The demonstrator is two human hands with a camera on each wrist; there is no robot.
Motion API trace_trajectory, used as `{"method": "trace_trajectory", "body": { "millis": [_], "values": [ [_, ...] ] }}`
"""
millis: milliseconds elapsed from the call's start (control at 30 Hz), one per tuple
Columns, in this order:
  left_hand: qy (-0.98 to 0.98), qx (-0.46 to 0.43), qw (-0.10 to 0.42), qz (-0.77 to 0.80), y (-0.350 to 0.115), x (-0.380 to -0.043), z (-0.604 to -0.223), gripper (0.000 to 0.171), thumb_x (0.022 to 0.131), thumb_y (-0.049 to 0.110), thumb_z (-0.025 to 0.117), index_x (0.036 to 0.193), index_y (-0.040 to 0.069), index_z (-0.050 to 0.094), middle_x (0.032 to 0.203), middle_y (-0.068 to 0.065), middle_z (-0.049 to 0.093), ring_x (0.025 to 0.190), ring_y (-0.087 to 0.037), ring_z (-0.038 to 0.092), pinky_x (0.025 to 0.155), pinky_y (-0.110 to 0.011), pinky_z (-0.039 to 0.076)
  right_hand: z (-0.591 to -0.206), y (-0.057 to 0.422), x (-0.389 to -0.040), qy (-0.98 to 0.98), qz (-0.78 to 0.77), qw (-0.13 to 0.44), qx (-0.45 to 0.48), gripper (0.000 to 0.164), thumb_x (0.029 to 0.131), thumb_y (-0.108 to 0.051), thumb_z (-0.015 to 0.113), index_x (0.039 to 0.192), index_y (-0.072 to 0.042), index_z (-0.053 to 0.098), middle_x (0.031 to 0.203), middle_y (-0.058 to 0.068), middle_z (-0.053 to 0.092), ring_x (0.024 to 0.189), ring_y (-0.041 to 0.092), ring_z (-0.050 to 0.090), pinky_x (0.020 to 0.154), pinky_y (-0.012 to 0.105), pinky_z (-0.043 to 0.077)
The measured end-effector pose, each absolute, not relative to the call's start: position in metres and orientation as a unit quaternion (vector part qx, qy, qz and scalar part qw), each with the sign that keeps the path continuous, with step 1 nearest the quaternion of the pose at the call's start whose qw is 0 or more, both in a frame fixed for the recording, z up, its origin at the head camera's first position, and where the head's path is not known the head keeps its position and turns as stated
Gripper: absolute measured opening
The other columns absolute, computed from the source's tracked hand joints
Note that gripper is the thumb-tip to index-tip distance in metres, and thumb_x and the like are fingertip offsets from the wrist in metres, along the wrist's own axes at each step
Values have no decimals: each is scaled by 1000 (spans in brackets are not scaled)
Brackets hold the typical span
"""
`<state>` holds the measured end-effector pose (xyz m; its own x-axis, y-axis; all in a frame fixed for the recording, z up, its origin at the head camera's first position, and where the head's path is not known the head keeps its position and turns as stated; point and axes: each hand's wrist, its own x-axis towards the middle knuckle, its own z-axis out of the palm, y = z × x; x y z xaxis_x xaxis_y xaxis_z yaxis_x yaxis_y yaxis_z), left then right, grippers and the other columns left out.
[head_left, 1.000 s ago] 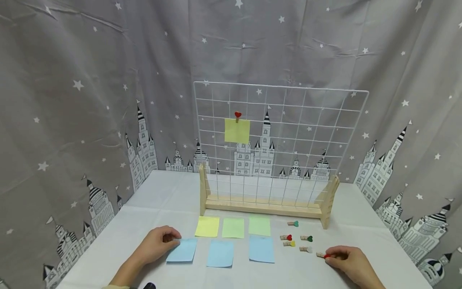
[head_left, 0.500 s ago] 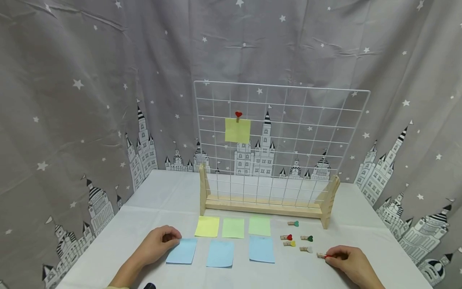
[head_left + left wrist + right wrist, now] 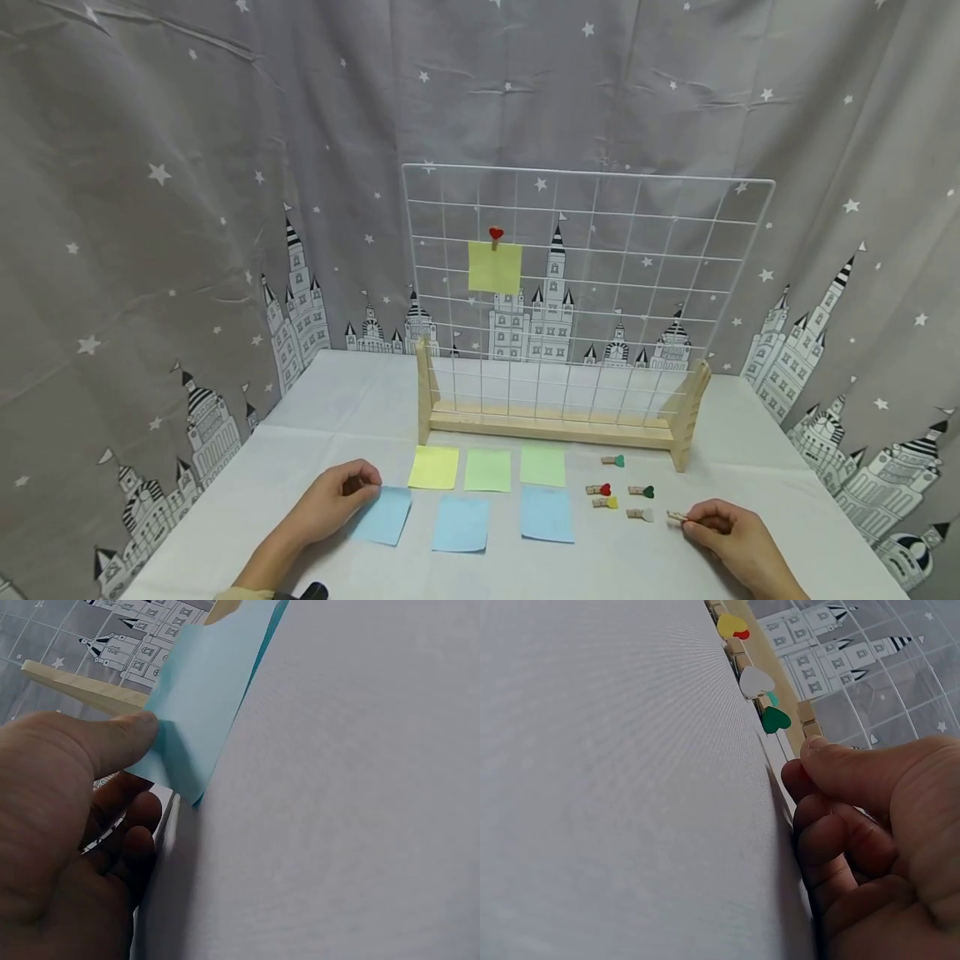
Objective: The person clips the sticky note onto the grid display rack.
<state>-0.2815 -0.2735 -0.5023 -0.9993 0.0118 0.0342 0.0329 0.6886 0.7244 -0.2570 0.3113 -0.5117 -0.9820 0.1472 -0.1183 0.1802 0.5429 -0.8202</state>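
My left hand (image 3: 330, 500) pinches the upper left corner of a blue sticky note (image 3: 386, 517). In the left wrist view the thumb lies on top of the note (image 3: 210, 690), which tilts up from the white table. On the right, my right hand (image 3: 738, 542) pinches a small wooden clothespin (image 3: 677, 517) between thumb and forefinger. The fingers cover its heart end, and its wooden end (image 3: 808, 720) sticks out past the thumb in the right wrist view. Two more blue notes (image 3: 461, 524) lie to the right of the left hand.
A white wire grid (image 3: 585, 250) in a wooden stand (image 3: 555, 427) rises at the back, a yellow note (image 3: 494, 268) clipped on it by a red heart clothespin (image 3: 496, 234). Yellow and green notes (image 3: 487, 471) lie before it. Several heart clothespins (image 3: 640, 515) lie left of the right hand.
My left hand has risen slightly, and the blue note's gripped edge has come up with it. The clothespin in my right hand has been turned and raised a little; its red heart is now mostly covered.
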Motion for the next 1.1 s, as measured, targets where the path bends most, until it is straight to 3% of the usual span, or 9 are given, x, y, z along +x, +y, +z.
{"method": "trace_trajectory", "body": {
  "millis": [300, 600, 1100],
  "values": [
    [-905, -35, 4, -424, -279, -286, -500, 4, 98, 14, 69, 101, 18, 69, 99, 3, 70, 88, -15, 60, 78, -27, 50, -510, 311, -258, 870, -482, 28, 101, 29, 91, -19, 79, 115, -5, 74, 102, 1, 75, 81, 16, 57, 63, 28, 49],
    [-895, -45, 7, -443, -284, -284, -494, 7, 97, 16, 71, 104, 15, 72, 102, 1, 72, 88, -15, 61, 77, -26, 50, -507, 311, -257, 875, -476, 23, 88, 40, 92, -21, 78, 125, 1, 70, 94, 2, 72, 78, 12, 59, 64, 25, 52],
    [-896, -45, 12, -443, -282, -288, -477, 12, 97, 13, 71, 107, 12, 75, 101, 1, 73, 90, -16, 60, 76, -27, 48, -496, 315, -261, 839, -534, 43, 98, 41, 94, -19, 76, 128, 1, 69, 106, 0, 77, 87, 9, 66, 71, 28, 58]
  ]
}}
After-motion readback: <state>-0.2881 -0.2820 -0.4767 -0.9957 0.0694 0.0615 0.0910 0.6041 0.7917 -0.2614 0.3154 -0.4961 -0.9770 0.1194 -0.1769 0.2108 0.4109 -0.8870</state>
